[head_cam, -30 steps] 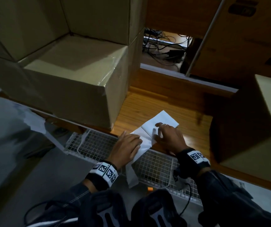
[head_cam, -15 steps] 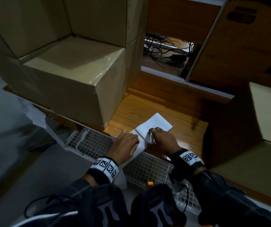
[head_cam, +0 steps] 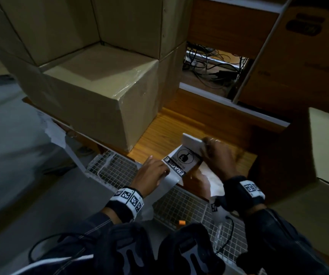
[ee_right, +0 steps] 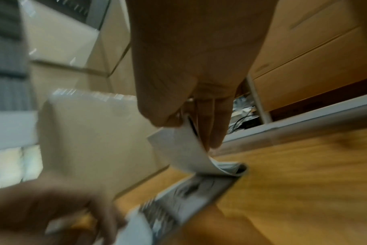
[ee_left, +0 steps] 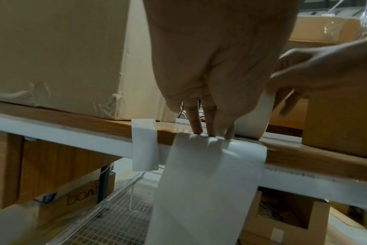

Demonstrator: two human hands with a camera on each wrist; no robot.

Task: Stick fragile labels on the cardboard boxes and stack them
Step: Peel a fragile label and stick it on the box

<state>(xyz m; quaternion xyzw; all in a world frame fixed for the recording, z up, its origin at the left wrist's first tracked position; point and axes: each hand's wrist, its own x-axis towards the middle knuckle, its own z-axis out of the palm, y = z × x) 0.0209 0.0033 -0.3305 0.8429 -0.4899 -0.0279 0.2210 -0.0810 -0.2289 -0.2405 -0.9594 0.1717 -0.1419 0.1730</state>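
The right hand [head_cam: 217, 157] is pinching the curled-up white end of the fragile label [head_cam: 181, 160] (print side up, glossy). The left hand [head_cam: 151, 175] is pressing straight fingers [ee_left: 196, 119] on the backing strip [ee_left: 210, 174] at the wooden shelf [head_cam: 159, 133] edge. The label's long axis is running 7 to 1 o'clock; a taped cardboard box [head_cam: 92, 100] is sitting at 10 o'clock.

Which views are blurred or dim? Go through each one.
Head view: dim overall, right hand motion-smeared, FRAGILE label still readable. Left wrist view: sharpest, left hand and white strip crisp, slight glare at the fingertips. Right wrist view: heavily motion-blurred, the label print unreadable.
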